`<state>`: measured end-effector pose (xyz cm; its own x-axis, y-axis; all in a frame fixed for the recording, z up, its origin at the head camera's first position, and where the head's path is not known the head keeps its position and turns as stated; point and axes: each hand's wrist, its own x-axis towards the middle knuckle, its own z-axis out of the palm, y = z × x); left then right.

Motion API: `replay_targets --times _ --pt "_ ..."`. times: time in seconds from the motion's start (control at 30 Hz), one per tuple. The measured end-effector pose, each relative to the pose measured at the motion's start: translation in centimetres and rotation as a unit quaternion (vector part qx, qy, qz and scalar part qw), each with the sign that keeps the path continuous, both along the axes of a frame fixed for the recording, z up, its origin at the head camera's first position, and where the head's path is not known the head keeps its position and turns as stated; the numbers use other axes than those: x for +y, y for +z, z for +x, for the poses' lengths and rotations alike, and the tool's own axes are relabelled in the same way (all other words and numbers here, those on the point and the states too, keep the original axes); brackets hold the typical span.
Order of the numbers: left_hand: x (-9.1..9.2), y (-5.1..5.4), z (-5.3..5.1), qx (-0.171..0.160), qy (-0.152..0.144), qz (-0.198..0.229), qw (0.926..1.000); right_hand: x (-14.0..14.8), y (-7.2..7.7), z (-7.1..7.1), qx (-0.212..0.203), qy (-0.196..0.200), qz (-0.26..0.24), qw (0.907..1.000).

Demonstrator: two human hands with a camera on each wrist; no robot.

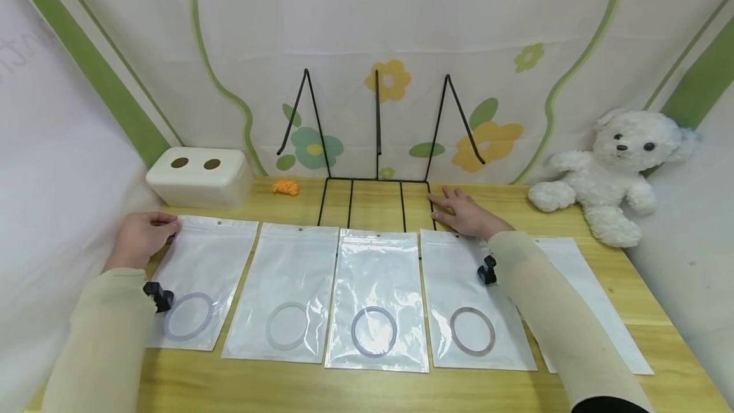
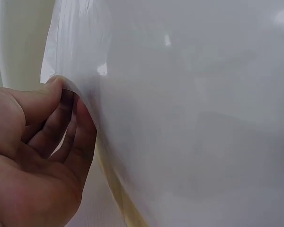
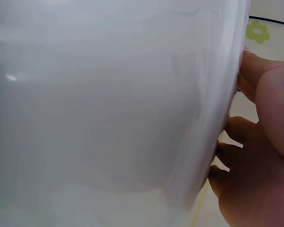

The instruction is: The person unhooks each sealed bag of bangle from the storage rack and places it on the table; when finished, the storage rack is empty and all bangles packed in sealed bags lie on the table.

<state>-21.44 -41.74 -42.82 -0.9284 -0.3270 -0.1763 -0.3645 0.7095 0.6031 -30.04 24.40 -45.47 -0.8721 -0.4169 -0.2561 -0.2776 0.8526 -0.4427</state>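
Several white zip-lock bags lie in a row on the table. My left hand [image 1: 143, 238] pinches the upper left corner of the leftmost bag [image 1: 197, 266], which shows a pale lilac bangle [image 1: 189, 339]. In the left wrist view, thumb and fingers [image 2: 80, 142] meet at the bag's edge. My right hand [image 1: 467, 214] is just beyond the top edge of the fourth bag [image 1: 453, 285], fingers spread over the rack's base. This bag shows a brownish bangle [image 1: 455, 340]. The right wrist view has the fingertips beside the bag's edge; contact there is unclear.
A black wire rack [image 1: 378, 179] with upright hooks stands at the back. Left of it are a white box [image 1: 201, 177] with two holes and a small orange object [image 1: 285, 187]. A white teddy bear [image 1: 619, 164] sits at right. My right arm partly covers another bag [image 1: 596, 311].
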Motion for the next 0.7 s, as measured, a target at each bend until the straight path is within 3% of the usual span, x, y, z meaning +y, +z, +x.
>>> replay_targets --times 0.27,0.47,0.7 --pt "0.08 0.00 0.14 -0.002 0.033 0.015 0.9993 0.04 0.11 0.12 -0.002 -0.005 -0.003 1.0000" --pt "0.00 -0.09 0.26 0.008 0.027 0.015 0.9995 -0.05 0.13 0.16 -0.002 -0.006 0.001 1.0000" --pt "0.04 -0.09 0.11 -0.009 0.020 0.010 0.9997 -0.06 0.19 0.25 -0.001 -0.005 0.000 1.0000"
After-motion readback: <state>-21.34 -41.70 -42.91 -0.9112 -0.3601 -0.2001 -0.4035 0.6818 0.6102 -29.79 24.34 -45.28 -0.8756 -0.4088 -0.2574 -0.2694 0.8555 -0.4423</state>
